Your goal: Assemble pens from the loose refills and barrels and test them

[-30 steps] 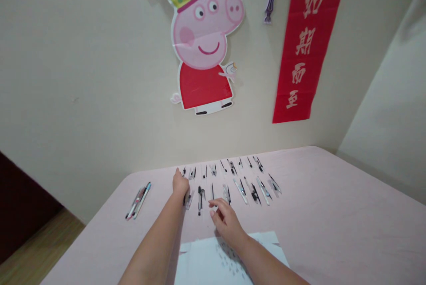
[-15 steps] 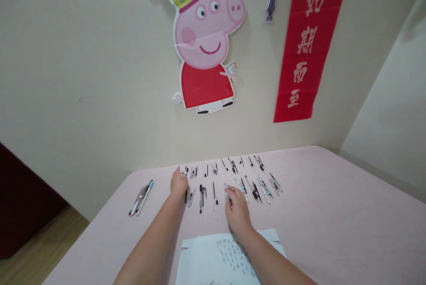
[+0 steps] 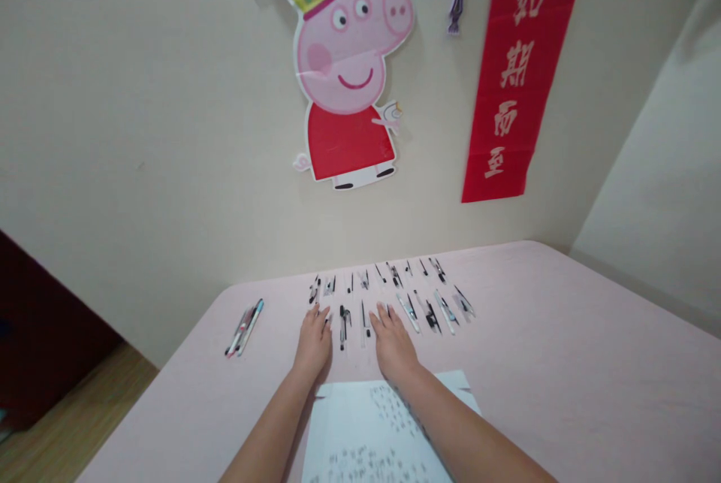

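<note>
Two rows of taken-apart pens lie on the pink tabletop, with clear barrels, black caps and thin dark refills. My left hand rests palm down at the left end of the near row, fingers apart, covering some pen parts. Just right of it lies a black-capped pen. My right hand is also palm down with fingers spread, its fingertips over parts in the same row. Between the hands, a dark refill lies beside a clear barrel. What is beneath both hands is partly hidden.
A bundle of whole pens lies at the left. White paper with handwriting is under my forearms at the front. Behind the table, the wall bears a cartoon pig cutout and a red banner.
My left hand has come back from the far row to the near row, its fingers now spread. The right hand has opened and shifted slightly left. The view has moved slightly.
</note>
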The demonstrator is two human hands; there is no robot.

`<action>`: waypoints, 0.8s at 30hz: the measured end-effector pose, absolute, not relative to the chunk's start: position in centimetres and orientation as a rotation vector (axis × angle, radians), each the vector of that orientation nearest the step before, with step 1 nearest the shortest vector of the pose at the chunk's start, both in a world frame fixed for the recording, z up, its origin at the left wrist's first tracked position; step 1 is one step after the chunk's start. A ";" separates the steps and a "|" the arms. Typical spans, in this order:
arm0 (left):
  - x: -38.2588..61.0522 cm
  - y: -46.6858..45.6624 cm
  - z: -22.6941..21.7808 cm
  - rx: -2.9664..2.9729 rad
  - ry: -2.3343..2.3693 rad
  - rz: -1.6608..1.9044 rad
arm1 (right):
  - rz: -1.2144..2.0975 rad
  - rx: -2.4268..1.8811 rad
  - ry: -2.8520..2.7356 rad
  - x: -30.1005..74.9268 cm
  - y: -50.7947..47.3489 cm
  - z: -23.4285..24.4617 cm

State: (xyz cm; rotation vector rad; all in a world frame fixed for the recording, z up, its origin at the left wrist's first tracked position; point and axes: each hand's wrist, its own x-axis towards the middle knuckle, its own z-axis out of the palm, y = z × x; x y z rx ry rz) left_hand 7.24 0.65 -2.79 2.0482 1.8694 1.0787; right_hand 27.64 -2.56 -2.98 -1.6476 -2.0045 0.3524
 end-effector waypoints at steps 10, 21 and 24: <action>7.7 0.2 -3.4 2.217 1.943 0.795 | 0.391 -1.727 -2.052 28.5 -0.8 -2.5; 8.5 0.2 -2.6 2.237 2.033 0.602 | 0.240 -1.675 -2.087 29.4 -0.1 -1.9; 8.6 0.1 -2.5 2.247 2.019 0.590 | 0.194 -1.633 -2.101 28.6 -0.8 -1.1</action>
